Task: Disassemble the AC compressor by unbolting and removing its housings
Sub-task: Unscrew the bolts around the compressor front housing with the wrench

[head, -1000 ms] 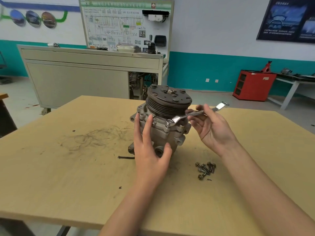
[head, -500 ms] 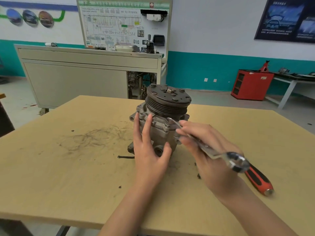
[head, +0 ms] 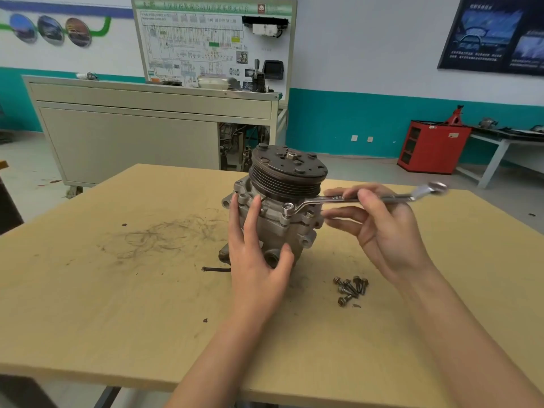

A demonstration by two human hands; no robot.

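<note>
Wrench seated on a housing bolt.
On the scuffed wooden table [head: 117, 290], the AC compressor [head: 282, 228] stands at centre, grooved pulley [head: 287, 175] up: cast metal, probably heavy, rigid and greasy, best steadied low on its body. The left hand [head: 256, 260] presses flat, fingers straight, on its 7 o'clock flank. The right hand [head: 385, 234] pinches the slim steel wrench [head: 382, 197], which reaches toward 3 o'clock, its ring end over a flange bolt [head: 288, 206]. Loose bolts [head: 350, 287] lie at its 4 o'clock.
</note>
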